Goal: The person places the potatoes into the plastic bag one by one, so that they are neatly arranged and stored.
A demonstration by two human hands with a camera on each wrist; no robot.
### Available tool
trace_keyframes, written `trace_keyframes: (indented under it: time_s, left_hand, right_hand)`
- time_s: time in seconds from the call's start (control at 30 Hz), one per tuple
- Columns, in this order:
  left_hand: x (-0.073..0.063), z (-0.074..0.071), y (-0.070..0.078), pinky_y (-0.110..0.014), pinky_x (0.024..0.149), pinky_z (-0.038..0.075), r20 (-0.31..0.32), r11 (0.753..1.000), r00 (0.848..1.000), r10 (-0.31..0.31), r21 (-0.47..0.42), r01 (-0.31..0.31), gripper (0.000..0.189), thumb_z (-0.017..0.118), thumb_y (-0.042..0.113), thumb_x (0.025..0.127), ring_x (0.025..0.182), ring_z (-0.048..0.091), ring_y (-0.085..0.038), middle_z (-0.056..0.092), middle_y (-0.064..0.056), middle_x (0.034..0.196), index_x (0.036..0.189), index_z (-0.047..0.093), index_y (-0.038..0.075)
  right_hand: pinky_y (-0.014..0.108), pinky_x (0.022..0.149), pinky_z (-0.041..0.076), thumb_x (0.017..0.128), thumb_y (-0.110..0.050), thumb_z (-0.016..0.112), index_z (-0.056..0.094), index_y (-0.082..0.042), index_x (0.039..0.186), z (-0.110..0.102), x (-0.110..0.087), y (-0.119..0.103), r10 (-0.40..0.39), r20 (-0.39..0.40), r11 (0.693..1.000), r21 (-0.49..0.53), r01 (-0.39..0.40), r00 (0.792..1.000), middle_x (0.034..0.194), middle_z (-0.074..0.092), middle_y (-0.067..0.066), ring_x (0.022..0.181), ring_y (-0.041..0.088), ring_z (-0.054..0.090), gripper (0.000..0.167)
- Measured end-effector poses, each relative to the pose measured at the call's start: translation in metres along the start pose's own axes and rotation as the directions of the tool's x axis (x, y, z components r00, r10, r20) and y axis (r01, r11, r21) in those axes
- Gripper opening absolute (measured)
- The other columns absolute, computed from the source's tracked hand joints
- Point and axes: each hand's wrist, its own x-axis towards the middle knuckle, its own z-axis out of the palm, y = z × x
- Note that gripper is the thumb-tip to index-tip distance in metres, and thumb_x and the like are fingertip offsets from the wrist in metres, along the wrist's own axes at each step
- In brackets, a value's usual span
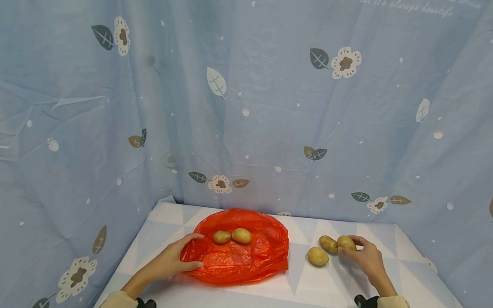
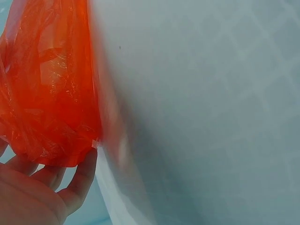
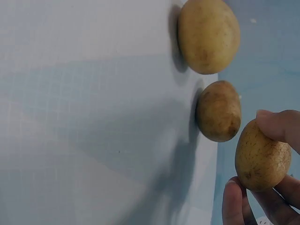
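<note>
My right hand (image 1: pixel 368 260) pinches a potato (image 3: pixel 262 157) between thumb and fingers, above the table's right part. Close by lie two more potatoes, a browner one (image 3: pixel 219 111) and a larger yellow one (image 1: pixel 318 257). Spread wide on the table is a red plastic bag (image 1: pixel 228 269), thin and crinkled. Two potatoes show within its rim, a smaller one (image 1: pixel 221 237) beside a rounder one (image 1: pixel 241 236). My left hand (image 1: pixel 174 257) holds the bag's left end, thumb at the near side and fingers at the far side. In the left wrist view, its fingers (image 2: pixel 82 180) meet the bag's edge.
The table (image 1: pixel 263 304) has a pale geometric cover, with lettering near its front edge. A blue curtain (image 1: pixel 266 104) printed with leaves and flowers hangs behind it and along both sides. A gap of table surface lies between the bag and the potatoes at right.
</note>
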Motion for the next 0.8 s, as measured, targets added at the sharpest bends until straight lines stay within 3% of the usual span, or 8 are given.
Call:
trace_keyframes:
  time_s: [0.4, 0.8]
  left_hand:
    - [0.0, -0.001, 0.001, -0.061, 0.105, 0.046, 0.006, 1.0, 1.0, 0.027, 0.003, -0.027, 0.077, 0.087, 0.038, 0.083, 0.136, 0.048, -0.041, 0.05, -0.013, 0.15, 0.148, 0.05, 0.02]
    - [0.0, 0.0, 0.0, -0.059, 0.102, 0.05, 0.004, 1.0, 1.0, 0.003, -0.022, -0.003, 0.077, 0.087, 0.037, 0.083, 0.135, 0.049, -0.041, 0.05, -0.015, 0.15, 0.149, 0.049, 0.02]
  right_hand:
    - [0.052, 0.09, 0.054, 0.087, -0.045, 0.082, 0.051, 0.001, 0.145, 0.004, -0.005, -0.016, -0.055, -0.007, 0.999, 0.002, 0.055, 0.998, 0.143, 0.052, 0.029, 0.119, 0.044, 0.059, 0.08]
    - [0.044, 0.083, 0.056, 0.087, -0.044, 0.083, 0.053, -0.001, 0.144, 0.007, -0.011, -0.032, -0.092, -0.006, 0.996, 0.01, 0.092, 0.996, 0.142, 0.053, 0.028, 0.114, 0.038, 0.062, 0.078]
